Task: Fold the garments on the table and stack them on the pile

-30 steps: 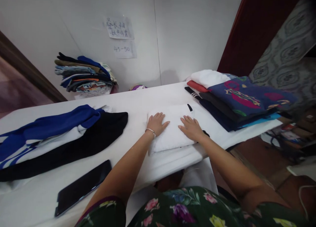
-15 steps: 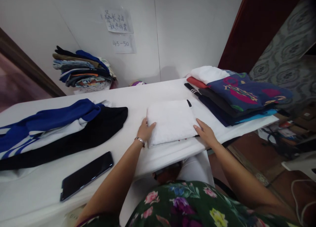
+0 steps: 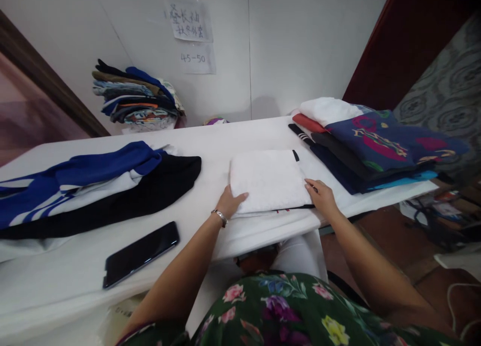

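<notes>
A folded white garment [image 3: 268,180] lies flat on the white-covered table [image 3: 203,200], with black trim at its far right corner and along its near right edge. A bit of red print peeks out under the near edge. My left hand [image 3: 233,201], wearing a silver bracelet [image 3: 220,216], grips the garment's near left side, thumb on top and fingers at the edge. At the opposite side, my right hand [image 3: 321,195] pinches the right edge between thumb and fingers.
To the left lie a blue and white garment [image 3: 101,165], a black one [image 3: 176,183] and a phone [image 3: 143,253]. Folded clothes [image 3: 379,140] are piled at the right. Another stack [image 3: 139,98] rises at the back left, below paper signs [image 3: 191,22] on the wall.
My right hand's fingers have closed from lying along the garment's right edge to pinching it. My left hand stays at the left side. The whole view has shifted slightly.
</notes>
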Demonstrator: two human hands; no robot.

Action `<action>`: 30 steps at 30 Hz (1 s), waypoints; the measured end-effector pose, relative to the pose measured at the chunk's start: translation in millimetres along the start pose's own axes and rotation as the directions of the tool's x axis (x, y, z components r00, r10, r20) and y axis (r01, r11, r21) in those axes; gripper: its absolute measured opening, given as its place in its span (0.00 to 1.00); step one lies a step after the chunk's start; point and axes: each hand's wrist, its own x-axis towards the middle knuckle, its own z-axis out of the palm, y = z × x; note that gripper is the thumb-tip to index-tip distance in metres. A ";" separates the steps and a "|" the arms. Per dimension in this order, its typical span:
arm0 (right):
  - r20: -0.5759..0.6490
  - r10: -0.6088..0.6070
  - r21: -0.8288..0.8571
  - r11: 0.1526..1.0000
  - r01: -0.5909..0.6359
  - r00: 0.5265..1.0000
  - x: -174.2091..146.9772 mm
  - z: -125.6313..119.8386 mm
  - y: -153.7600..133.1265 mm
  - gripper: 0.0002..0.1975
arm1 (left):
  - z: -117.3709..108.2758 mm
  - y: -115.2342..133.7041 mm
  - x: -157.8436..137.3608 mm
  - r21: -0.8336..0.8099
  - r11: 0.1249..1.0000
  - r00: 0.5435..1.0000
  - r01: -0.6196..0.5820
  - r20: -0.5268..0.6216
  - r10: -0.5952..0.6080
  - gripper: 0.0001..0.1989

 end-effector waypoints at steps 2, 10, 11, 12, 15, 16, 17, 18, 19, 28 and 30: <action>0.016 -0.027 -0.056 0.998 0.027 1.000 -2.9 -1.9 -1.1 0.21 | 0.0 0.2 -0.6 0.014 1.000 1.000 -0.010 0.000 0.010 0.27; 0.051 -0.240 -0.194 0.950 0.245 0.969 4.3 -2.1 -48.6 0.24 | -1.2 0.1 -0.9 -0.052 0.998 1.000 -0.023 -0.007 0.023 0.23; 0.114 -0.243 -0.220 0.939 0.263 0.963 5.5 1.3 -54.8 0.25 | -1.5 0.5 -1.2 -0.053 0.998 1.000 -0.024 -0.007 0.024 0.23; 0.184 -0.231 -0.244 0.931 0.272 0.955 6.4 5.0 -59.7 0.25 | -1.6 0.7 -1.4 -0.054 0.998 1.000 -0.022 -0.009 0.021 0.23; 0.343 -0.167 -0.273 0.924 0.269 0.924 7.9 13.1 -66.2 0.28 | -1.7 0.2 -1.7 -0.061 0.998 1.000 -0.010 -0.010 0.009 0.24; 0.367 -0.154 -0.261 0.930 0.260 0.918 8.2 13.7 -65.5 0.28 | -1.7 -0.4 -1.5 -0.065 0.998 1.000 -0.013 -0.009 0.012 0.24; 0.378 -0.144 -0.237 0.940 0.246 0.915 8.3 13.1 -63.4 0.28 | -1.8 -1.0 -1.2 -0.070 0.997 1.000 -0.017 -0.010 0.017 0.24; 0.378 -0.133 -0.201 0.954 0.221 0.916 8.2 11.7 -60.1 0.28 | -2.1 -1.7 -0.9 -0.079 0.997 1.000 -0.019 -0.015 0.018 0.23; 0.363 -0.117 -0.157 0.970 0.184 0.924 7.7 9.8 -55.6 0.28 | -2.6 -2.1 -0.5 -0.092 0.996 1.000 -0.014 -0.020 0.012 0.24; 0.006 0.385 0.573 0.755 -0.319 0.923 -33.9 7.6 -16.9 0.38 | -10.5 11.8 -6.5 -0.545 0.778 0.949 0.312 0.211 -0.233 0.26; -0.011 0.502 0.742 0.584 -0.329 0.865 -50.2 6.0 -22.6 0.40 | -11.8 16.0 -9.5 -0.604 0.692 0.916 0.396 0.317 -0.247 0.25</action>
